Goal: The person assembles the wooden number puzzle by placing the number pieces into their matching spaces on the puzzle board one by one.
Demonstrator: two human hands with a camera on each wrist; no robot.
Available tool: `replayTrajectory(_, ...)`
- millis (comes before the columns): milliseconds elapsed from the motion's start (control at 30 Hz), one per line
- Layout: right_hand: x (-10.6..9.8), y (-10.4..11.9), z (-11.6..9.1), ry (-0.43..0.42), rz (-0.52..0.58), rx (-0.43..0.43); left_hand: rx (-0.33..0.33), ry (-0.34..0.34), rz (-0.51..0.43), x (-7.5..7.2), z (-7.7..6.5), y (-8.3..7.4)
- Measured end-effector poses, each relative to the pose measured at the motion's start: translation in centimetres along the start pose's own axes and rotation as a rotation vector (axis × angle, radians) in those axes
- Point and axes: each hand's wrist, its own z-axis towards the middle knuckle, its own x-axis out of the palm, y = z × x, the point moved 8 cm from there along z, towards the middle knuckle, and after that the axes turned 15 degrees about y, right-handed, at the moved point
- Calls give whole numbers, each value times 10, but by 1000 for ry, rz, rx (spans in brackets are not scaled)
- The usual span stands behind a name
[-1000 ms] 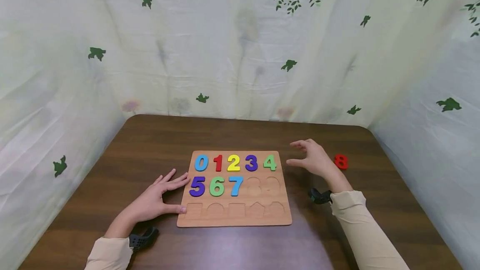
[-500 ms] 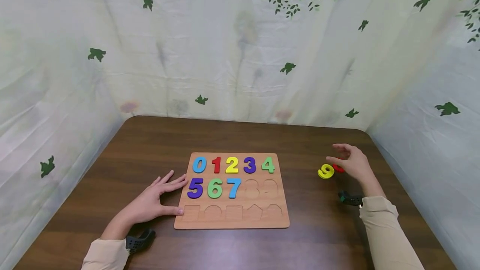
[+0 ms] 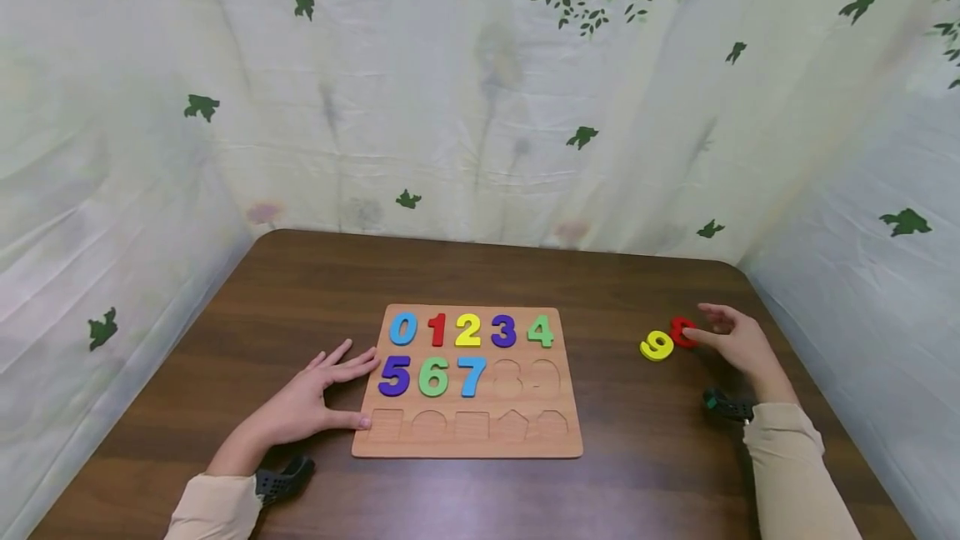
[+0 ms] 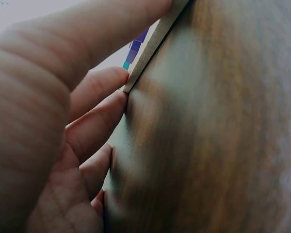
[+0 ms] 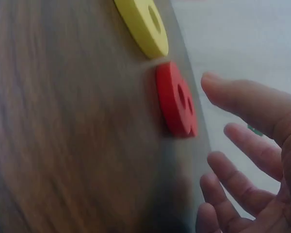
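My left hand [image 3: 302, 408] lies at the left edge of a wooden number puzzle board [image 3: 517, 448]. Its thumb and fingertips touch the board's edge, fingers fairly straight. Number pieces 0 to 7 sit in the upper two rows, among them a blue 7 [image 3: 471, 373]. At the table's right, my right hand [image 3: 742, 348] is beside a red number 8 [image 3: 678, 332]. In the right wrist view, the thumb and spread fingers stand apart from the red 8 [image 5: 169, 102], holding nothing. A yellow number 9 [image 3: 663, 353] lies just left of the 8.
The brown table [image 3: 450, 269] runs back to a pale curtain [image 3: 450, 107] printed with birds and leaves. Recesses show in the board at the right of its middle row and along its bottom row. Each wrist wears a dark band, such as the right one [image 3: 727, 405].
My right hand has moved right, from beside the board past the yellow 9 to the red 8. The 9, hidden at first, now lies on the table. My left hand stays at the board.
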Motion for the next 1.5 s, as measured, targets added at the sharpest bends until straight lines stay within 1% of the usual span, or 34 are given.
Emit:
replayTrajectory(200,3,-8,-3,64,45,16,13,-6,7,0,-1,-3)
replayTrajectory(367,6,-11,-2,115,49,24,7,-2,4,1,0,-1)
replayTrajectory(633,10,-15,4,134,-8,8,-7,5,-2,1,1,2)
replayTrajectory(800,11,-13,4,149,-45,-10,-9,8,-3,1,1,2)
replayTrajectory(900,12,-11,4,138,-62,-16,-13,8,-3,0,1,2)
replayTrajectory(1067,12,-10,4,94,-91,-18,-8,5,3,0,0,0)
replayTrajectory(1300,10,-3,5,21,-147,-60,-29,14,-2,1,0,3)
replayTrajectory(1500,8,15,-1,-44,-181,-118,-26,16,-3,0,1,4)
